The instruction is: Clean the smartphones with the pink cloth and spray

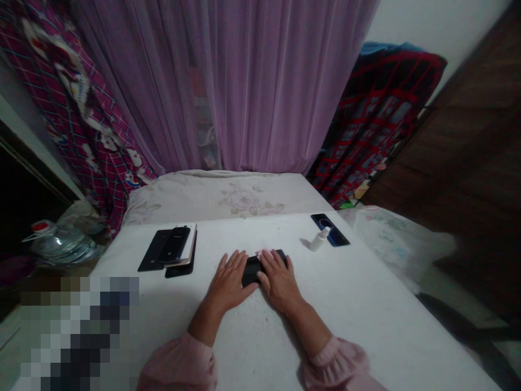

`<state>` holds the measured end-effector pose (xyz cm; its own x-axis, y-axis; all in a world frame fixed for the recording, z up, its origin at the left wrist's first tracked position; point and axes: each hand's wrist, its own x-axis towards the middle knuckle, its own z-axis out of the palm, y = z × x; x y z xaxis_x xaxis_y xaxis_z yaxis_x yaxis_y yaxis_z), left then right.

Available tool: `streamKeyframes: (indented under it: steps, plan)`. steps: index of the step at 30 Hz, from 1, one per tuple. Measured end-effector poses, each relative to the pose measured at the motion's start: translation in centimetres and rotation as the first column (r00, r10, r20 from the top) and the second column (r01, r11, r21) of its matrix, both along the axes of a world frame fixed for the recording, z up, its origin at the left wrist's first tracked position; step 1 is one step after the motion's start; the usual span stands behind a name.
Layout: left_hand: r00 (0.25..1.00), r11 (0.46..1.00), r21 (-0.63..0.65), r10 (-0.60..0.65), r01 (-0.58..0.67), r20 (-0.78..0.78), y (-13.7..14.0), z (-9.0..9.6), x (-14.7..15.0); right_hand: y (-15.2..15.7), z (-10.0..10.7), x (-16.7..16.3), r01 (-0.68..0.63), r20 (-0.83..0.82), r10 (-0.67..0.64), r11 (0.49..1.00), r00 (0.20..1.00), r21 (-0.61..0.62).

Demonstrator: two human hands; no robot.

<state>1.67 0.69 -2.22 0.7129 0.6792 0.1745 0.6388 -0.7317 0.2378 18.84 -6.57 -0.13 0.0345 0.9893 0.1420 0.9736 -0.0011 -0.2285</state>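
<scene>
A black phone (251,271) lies on the white table, partly covered by both hands. My left hand (229,283) holds its left end, with the fingers along the far side and the thumb at the near edge. Pressed down over the right part of the phone is my right hand (279,281), fingers bent over a small pink cloth (265,253). Only a bit of that cloth shows beyond the fingertips. A white spray bottle (320,239) stands to the right of my hands, beside a dark blue phone (336,234) lying flat.
Several phones, including a black one (177,244), are stacked at the left of the white table (244,342). Behind it spreads a flowered cloth (195,195) before purple curtains (268,87). A large water bottle (61,241) stands at the left; a plastic bag (386,233) is at the right.
</scene>
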Motion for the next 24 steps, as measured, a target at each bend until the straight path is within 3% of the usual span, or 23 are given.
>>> streamKeyframes:
  steps: [7,17,24]
  plan:
    - [1.000,1.000,-0.018,0.010,-0.011,-0.020,0.0,0.2,0.0,0.1,0.0,-0.9,-0.054,-0.007,0.054,0.998,0.999,0.025]
    - [1.000,1.000,-0.005,-0.011,0.011,0.012,0.2,-0.3,-0.4,-0.5,-0.9,3.1,0.139,0.090,-0.140,0.990,0.986,0.013]
    - [1.000,1.000,0.007,-0.006,0.006,0.018,0.2,-0.4,-0.2,-0.1,-0.8,1.8,0.110,0.075,-0.111,0.994,0.991,0.014]
